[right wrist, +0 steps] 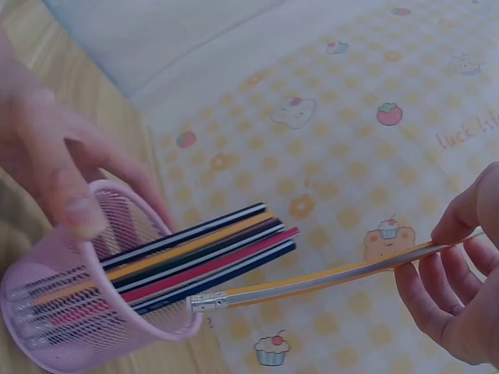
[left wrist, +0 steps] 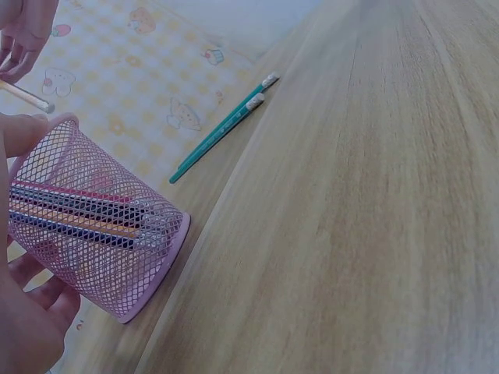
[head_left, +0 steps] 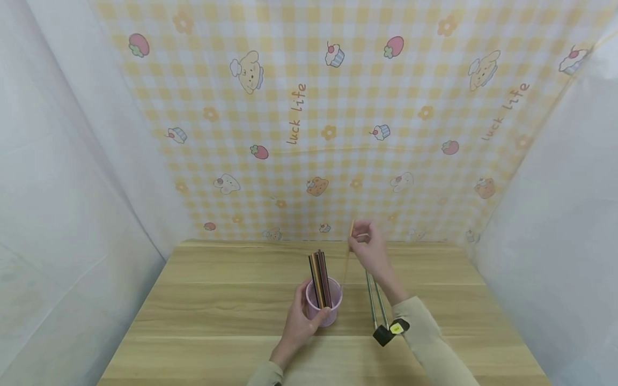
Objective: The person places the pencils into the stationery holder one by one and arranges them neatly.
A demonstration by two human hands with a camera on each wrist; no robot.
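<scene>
My left hand [head_left: 298,324] grips a pink mesh pen cup [left wrist: 129,269] by its side, the thumb at the rim. Several dark, red and yellow pencils [right wrist: 199,253] stand in the cup, eraser ends down in the right wrist view. Between thumb and fingers, my right hand [head_left: 372,254] pinches a yellow striped pencil [right wrist: 312,285] near its upper end. That pencil slants down to the cup, its white eraser close beside the rim; whether it touches the rim I cannot tell.
Two green pencils [left wrist: 222,132] with white erasers lie on the wooden table [head_left: 217,305], right of the cup. A black wrist camera [head_left: 383,336] overlaps their near ends in the head view. A yellow checked cloth [head_left: 289,177] hangs behind; white sheets [head_left: 555,230] flank the table.
</scene>
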